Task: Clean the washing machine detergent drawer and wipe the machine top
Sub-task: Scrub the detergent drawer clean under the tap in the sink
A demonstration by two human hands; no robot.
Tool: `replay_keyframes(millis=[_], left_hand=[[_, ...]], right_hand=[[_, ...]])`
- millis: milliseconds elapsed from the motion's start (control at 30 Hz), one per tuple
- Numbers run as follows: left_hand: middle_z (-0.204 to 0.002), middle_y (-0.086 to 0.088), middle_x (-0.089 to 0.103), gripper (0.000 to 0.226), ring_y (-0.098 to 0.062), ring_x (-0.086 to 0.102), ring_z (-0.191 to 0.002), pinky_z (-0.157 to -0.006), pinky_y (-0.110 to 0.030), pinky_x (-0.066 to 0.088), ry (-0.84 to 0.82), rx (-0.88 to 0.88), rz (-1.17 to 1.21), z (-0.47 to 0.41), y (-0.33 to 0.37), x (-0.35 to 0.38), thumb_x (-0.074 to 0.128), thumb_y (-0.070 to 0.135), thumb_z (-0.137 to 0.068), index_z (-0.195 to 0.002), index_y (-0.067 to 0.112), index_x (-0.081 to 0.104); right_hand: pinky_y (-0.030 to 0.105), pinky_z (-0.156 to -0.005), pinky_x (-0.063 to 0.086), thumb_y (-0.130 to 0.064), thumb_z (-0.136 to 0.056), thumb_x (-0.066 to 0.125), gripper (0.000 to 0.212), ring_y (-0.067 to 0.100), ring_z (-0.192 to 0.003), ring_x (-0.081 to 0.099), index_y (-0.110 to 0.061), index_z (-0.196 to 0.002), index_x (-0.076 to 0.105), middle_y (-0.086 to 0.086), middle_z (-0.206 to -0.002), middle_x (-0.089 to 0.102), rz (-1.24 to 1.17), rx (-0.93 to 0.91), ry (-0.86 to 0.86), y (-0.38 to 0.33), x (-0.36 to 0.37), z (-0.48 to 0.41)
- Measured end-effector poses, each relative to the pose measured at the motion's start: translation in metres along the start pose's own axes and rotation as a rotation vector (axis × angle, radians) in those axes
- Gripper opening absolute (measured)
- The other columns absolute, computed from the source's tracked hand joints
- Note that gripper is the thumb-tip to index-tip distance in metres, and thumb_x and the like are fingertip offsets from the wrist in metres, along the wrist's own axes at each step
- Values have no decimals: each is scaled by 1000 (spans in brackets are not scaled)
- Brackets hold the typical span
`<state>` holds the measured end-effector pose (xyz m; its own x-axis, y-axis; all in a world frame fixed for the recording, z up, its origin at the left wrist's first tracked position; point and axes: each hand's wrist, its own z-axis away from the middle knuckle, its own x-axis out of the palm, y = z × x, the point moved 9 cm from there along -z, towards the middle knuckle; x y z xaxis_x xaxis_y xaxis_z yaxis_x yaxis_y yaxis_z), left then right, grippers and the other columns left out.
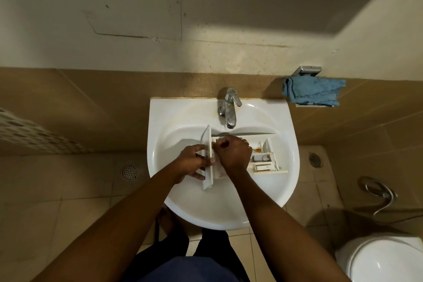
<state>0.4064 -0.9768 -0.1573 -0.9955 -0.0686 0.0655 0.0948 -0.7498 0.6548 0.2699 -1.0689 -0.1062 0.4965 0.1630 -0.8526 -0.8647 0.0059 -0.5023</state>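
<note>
Head view: the white detergent drawer (pixel 263 158) lies inside the sink (pixel 160 121), below its faucet (pixel 229 107). The left hand (pixel 194 162) grips the drawer's front panel, fingers wrapped round it. The right hand (pixel 233 153) rests on the compartments with fingers curled; whether it pinches anything cannot be told. A blue cloth (pixel 313 91) hangs right of the sink.

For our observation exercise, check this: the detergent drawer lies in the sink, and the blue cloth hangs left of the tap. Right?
Wrong side: the head view shows the blue cloth hanging right of the tap. The detergent drawer does lie in the sink.
</note>
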Motion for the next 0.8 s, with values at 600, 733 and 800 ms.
replay_keyframes(millis=[600, 733, 800], left_hand=[[-113, -15, 74, 80, -33, 73, -101, -77, -55, 64, -9, 12, 29, -4, -2, 0, 88, 18, -80, -151, 17, 49], [-109, -13, 75, 80, -31, 73, -100, -72, -50, 65, -9, 10, 20, -3, -2, 1, 90, 19, -78, -149, 17, 51], [-110, -14, 75, 82, -32, 74, -99, -69, -48, 65, -7, 3, 19, -2, -2, 0, 90, 18, -78, -150, 17, 50]], right_hand=[[46, -94, 52, -43, -83, 79, 15, 14, -93, 68, -30, -90, 75, -14, -91, 73, -109, 92, -113, 12, 7, 5], [44, -91, 52, -56, -80, 79, 27, 12, -88, 67, -29, -84, 76, -14, -86, 72, -106, 173, -92, 21, 7, 5], [44, -93, 52, -61, -81, 75, 34, 16, -93, 68, -28, -91, 78, -11, -92, 75, -73, 247, -68, 18, 7, -1]])
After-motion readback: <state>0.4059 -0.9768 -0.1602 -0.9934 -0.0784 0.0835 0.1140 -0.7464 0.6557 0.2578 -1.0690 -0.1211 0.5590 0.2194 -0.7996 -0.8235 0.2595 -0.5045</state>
